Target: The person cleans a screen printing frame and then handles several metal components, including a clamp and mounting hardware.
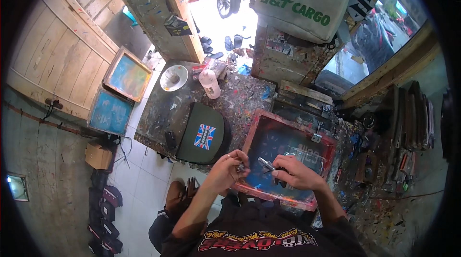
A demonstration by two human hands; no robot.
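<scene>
My right hand (294,172) is closed round a silver metal tool (265,164) with a rounded tip and a darker part below; its exact kind is unclear. Just left of it, my left hand (229,171) has its fingers pinched together at a small greyish thing, too small to name. Both hands are over the near side of a red wooden screen-printing frame (253,126) with a bluish mesh. A dark green cap (192,134) with a blue, red and white flag design lies left of the frame, beyond my left hand.
On the paint-stained table (240,94) stand a translucent bottle (209,84) and a white round dish (180,83). Two more screen frames (112,112) lean at the left. A white sack (302,5) hangs at the back. Someone's foot (175,192) shows below the table's left side.
</scene>
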